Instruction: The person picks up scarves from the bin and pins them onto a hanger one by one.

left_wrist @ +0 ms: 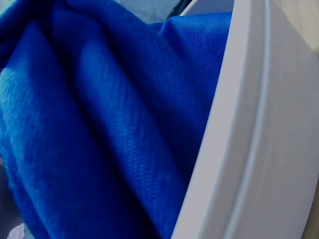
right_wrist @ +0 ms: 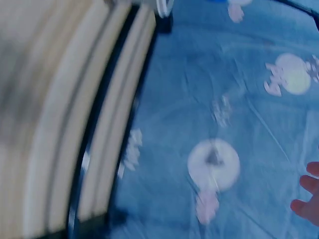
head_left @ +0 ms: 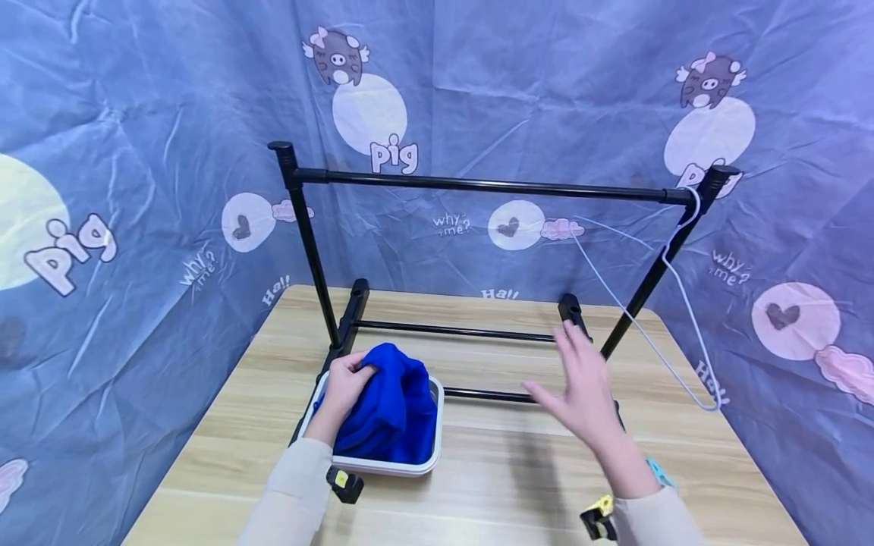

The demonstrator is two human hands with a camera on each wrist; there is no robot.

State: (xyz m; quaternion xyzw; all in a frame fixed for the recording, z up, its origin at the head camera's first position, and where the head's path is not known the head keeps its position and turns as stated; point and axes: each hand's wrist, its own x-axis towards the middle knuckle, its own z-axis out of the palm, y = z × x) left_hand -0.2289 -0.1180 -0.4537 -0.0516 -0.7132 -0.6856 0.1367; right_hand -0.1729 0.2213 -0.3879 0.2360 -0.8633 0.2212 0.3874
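A blue knitted cloth (head_left: 392,402) lies bunched in a white plastic basin (head_left: 385,467), partly raised above the rim. My left hand (head_left: 344,388) pinches its upper left fold between thumb and fingers. In the left wrist view, folds of the cloth (left_wrist: 114,119) fill the frame beside the basin wall (left_wrist: 219,149); the hand itself is not visible there. My right hand (head_left: 582,390) is raised in the air right of the basin, fingers spread and holding nothing. Fingertips (right_wrist: 310,186) of it show at the right edge of the right wrist view.
A black rack (head_left: 478,184) stands on the wooden table (head_left: 492,470), its lower bars running behind the basin. One pale blue hanger (head_left: 628,312) hangs by its hook at the right end of the top bar. A blue patterned curtain (head_left: 478,91) surrounds the table.
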